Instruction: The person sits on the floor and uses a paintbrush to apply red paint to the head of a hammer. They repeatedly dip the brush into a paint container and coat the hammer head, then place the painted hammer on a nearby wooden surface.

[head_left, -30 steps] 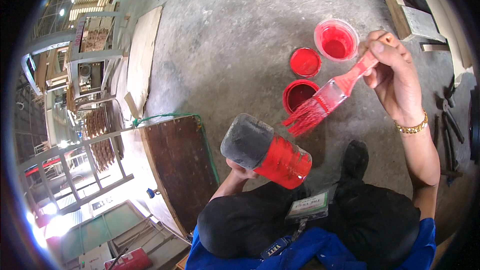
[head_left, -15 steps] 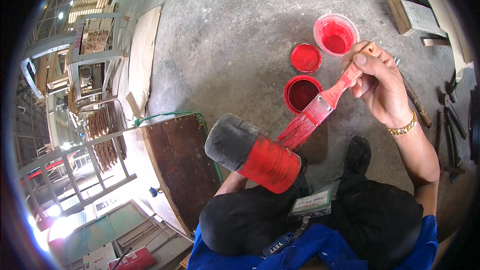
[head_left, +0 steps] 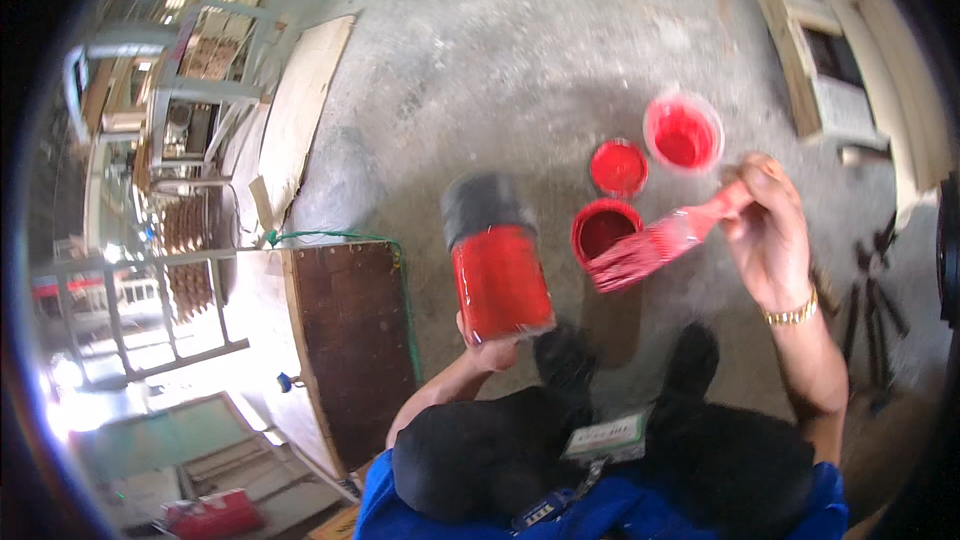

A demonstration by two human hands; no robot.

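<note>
I hold the cylinder (head_left: 497, 275) from below in my left hand (head_left: 492, 348), fingers wrapped round its base; right fingers (head_left: 765, 215) pinch the brush (head_left: 660, 240). Load bristles lightly — work the bare grey end just ahead. Wet glossy red below; open tin (head_left: 605, 230) beside the bristles, on rough concrete.

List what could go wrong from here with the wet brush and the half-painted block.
1. The flat paintbrush with red-coated bristles, held in the right hand, hangs beside the open round tin of red paint, so drips may land on the grey concrete floor.
2. The left hand grips the red-painted grey block at its lower end; fresh paint may smear the fingers.
</note>
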